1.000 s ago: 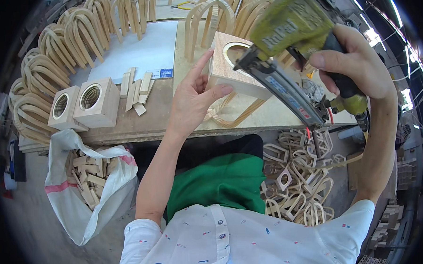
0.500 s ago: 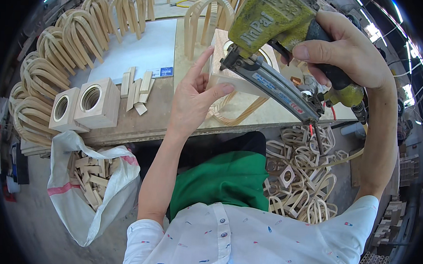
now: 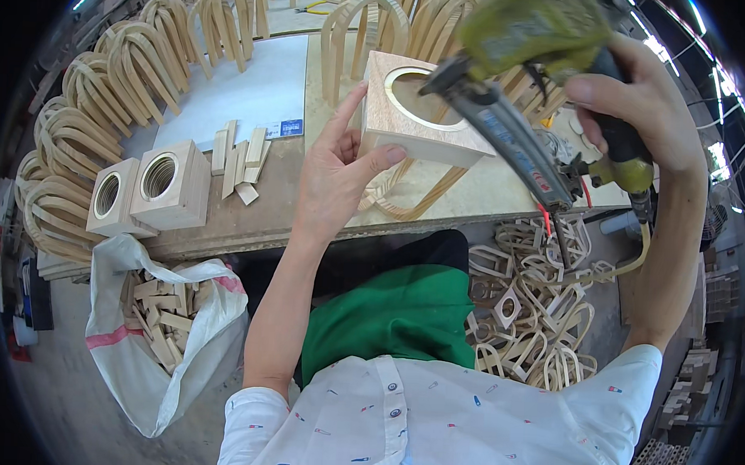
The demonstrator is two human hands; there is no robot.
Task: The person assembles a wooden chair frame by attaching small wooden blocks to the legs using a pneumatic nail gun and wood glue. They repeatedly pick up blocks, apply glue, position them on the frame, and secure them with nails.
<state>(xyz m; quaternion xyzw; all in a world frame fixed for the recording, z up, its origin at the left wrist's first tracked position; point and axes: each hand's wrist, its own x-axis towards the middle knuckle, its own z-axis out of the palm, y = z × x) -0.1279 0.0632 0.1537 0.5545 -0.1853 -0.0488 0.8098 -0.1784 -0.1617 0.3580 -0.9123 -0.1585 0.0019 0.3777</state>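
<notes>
My left hand (image 3: 329, 181) grips the left side of a pale square wooden block (image 3: 426, 150), thumb on its near face and fingers along its side. A round opening with a light rim shows in the block's top. Up at the right, my right hand (image 3: 644, 115) is closed around the black grip of a yellow-green nail gun (image 3: 539, 40), blurred by motion. Its nose overlaps the round opening in the picture; whether it touches the wood I cannot tell. Beneath the block lies a bent-wood loop (image 3: 432, 193) on the bench.
Bent-wood arches (image 3: 143, 64) line the bench's left and far side. Two similar blocks (image 3: 171, 186) stand at left, beside thin wood strips (image 3: 238, 164). A white sack (image 3: 110, 337) of offcuts is on the floor. Looped wood pieces (image 3: 543, 323) pile at right, near the gun's hose (image 3: 608, 274).
The nail gun has moved right, away from the block's left corner, uncovering more of the top and its opening. My left hand stays on the block, which has shifted slightly.
</notes>
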